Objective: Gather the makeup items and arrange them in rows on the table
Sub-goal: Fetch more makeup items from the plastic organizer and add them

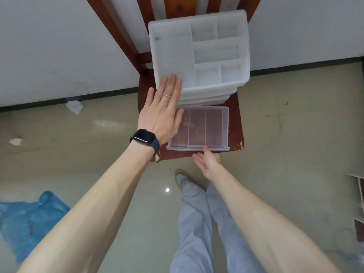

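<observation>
Beige floor (295,134), white wall (49,46); one wooden chair (234,119) standing against the wall, taken as reference.

- Organizer (173,54): white plastic, on the chair seat towards the back. Its open top is split into one large bay and five smaller ones.
- Drawer (197,127): clear plastic, three sections, pulled out from the organizer's base over the front of the seat. Seat wood shows through it; whether any makeup lies inside I cannot tell.
- My left hand (161,111): flat, fingers straight and together, grasping nothing, laid against the organizer's front left corner, with the palm over the drawer's left edge. Ring (167,95) on one finger, dark watch (143,137) on the wrist.
- My right hand (208,162): at the chair's front edge, palm up, fingers loose and released. The thumb tip meets the drawer's front lip.
- Trousers (195,223): grey, in front of the chair; one shoe (181,177) just short of the seat.
- Blue sheet (29,219): crumpled on the floor, well left of the chair.
- Paper scrap (74,106): white, left of the chair, by the skirting.
</observation>
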`<state>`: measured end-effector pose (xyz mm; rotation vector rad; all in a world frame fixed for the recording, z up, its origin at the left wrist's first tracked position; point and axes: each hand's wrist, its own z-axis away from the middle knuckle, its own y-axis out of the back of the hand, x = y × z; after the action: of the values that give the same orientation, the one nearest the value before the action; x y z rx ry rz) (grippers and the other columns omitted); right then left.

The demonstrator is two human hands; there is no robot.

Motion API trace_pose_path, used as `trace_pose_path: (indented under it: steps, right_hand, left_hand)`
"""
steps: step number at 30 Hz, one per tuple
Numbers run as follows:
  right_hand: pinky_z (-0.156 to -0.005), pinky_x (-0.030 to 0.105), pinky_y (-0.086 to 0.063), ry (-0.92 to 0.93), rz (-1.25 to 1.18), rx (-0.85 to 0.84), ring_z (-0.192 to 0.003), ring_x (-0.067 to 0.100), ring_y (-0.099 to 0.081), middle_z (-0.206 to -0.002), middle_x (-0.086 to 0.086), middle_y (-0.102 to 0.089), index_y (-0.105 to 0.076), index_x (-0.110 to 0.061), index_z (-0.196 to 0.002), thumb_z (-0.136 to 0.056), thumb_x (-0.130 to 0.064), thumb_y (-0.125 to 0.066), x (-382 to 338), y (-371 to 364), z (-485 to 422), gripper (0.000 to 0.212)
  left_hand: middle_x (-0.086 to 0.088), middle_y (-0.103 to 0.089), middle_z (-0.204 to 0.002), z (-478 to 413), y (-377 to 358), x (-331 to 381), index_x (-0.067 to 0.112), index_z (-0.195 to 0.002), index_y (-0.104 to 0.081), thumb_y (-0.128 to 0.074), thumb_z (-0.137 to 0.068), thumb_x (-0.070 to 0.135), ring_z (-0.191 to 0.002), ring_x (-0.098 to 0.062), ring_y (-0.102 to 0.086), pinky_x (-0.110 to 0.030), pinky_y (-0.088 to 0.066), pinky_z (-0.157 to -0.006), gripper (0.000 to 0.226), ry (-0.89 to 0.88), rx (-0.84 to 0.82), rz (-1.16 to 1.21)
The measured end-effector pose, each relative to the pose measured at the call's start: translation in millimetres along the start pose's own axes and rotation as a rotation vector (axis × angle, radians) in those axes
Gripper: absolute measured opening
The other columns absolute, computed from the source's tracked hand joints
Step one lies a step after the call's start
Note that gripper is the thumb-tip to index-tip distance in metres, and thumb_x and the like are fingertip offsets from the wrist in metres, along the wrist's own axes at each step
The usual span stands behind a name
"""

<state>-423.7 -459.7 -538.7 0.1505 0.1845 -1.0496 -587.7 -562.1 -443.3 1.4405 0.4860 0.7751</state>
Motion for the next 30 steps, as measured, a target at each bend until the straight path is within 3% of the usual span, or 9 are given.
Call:
trace_pose_path:
  steps: [6, 8, 13, 16, 20, 25, 30]
  right_hand:
    - [-0.096, 0.039, -0.056, 0.031, 0.042, 0.035, -0.092, 0.028, -0.069, -0.141, 0.028, -0.054, -0.034, 0.005, -0.148, -0.104, 0.003, -0.037, -6.8, 4.6, -3.7, 0.045]
    - [-0.086, 0.032, -0.058, 0.08, 0.116, 0.066, -0.088, 0.025, -0.07, -0.135, 0.025, -0.058, -0.037, 0.005, -0.145, -0.105, 0.0, -0.038, -8.4, 13.1, 4.9, 0.04]
    - [-0.071, 0.027, -0.06, 0.18, 0.22, 0.084, -0.077, 0.017, -0.073, -0.099, 0.011, -0.068, -0.037, -0.002, -0.142, -0.107, -0.012, -0.044, -15.7, 39.5, 38.2, 0.036]
    - [-0.059, 0.023, -0.058, 0.266, 0.29, 0.068, -0.071, 0.015, -0.075, -0.102, 0.017, -0.071, -0.037, -0.006, -0.137, -0.106, -0.012, -0.044, -25.9, 48.6, 59.1, 0.033]
    - [-0.062, 0.026, -0.059, 0.329, 0.325, 0.053, -0.072, 0.019, -0.076, -0.098, 0.015, -0.071, -0.031, -0.004, -0.147, -0.106, -0.011, -0.043, -45.3, 47.1, 78.4, 0.044]
    - [-0.06, 0.025, -0.059, 0.358, 0.299, 0.04, -0.068, 0.018, -0.076, -0.09, 0.014, -0.07, -0.043, -0.001, -0.128, -0.105, -0.009, -0.042, -64.6, 44.5, 87.8, 0.024]
    - [-0.064, 0.029, -0.06, 0.36, 0.298, 0.041, -0.072, 0.021, -0.076, -0.089, 0.015, -0.071, -0.044, -0.004, -0.124, -0.104, -0.008, -0.043, -61.2, 39.6, 89.7, 0.021]
  left_hand:
    - [-0.005, -0.008, -0.167, 0.6, -6.0, 1.8, 0.014, -0.159, -0.005, -0.039, -0.101, 0.032, -0.154, -0.024, -0.004, -0.043, -0.007, -0.121, 0.07, 0.013, -0.014, 0.03]
    - [-0.005, -0.009, -0.167, -0.3, -2.3, 1.2, 0.013, -0.159, -0.004, -0.038, -0.102, 0.031, -0.154, -0.023, -0.004, -0.043, -0.008, -0.121, 0.068, 0.009, -0.029, 0.029]
    - [-0.004, -0.01, -0.166, -3.4, 11.5, 1.8, 0.014, -0.159, -0.006, -0.037, -0.104, 0.029, -0.153, -0.021, -0.007, -0.041, -0.006, -0.12, 0.065, 0.019, -0.09, 0.039]
    - [-0.002, -0.007, -0.167, -4.9, 19.1, 2.9, 0.015, -0.16, -0.003, -0.034, -0.104, 0.028, -0.154, -0.019, -0.004, -0.04, -0.004, -0.12, 0.065, 0.032, -0.136, 0.067]
    - [0.001, -0.001, -0.167, -6.0, 25.8, 5.8, 0.017, -0.159, 0.002, -0.029, -0.104, 0.028, -0.154, -0.017, 0.001, -0.043, -0.005, -0.122, 0.064, 0.07, -0.205, 0.11]
    - [0.002, 0.001, -0.167, -7.5, 30.4, 6.2, 0.017, -0.159, 0.003, -0.031, -0.102, 0.026, -0.153, -0.015, 0.002, -0.045, -0.007, -0.123, 0.067, 0.075, -0.246, 0.142]
    - [0.003, 0.002, -0.167, -10.0, 35.0, 6.6, 0.017, -0.159, 0.003, -0.033, -0.101, 0.024, -0.153, -0.016, 0.002, -0.046, -0.008, -0.123, 0.069, 0.083, -0.271, 0.167]
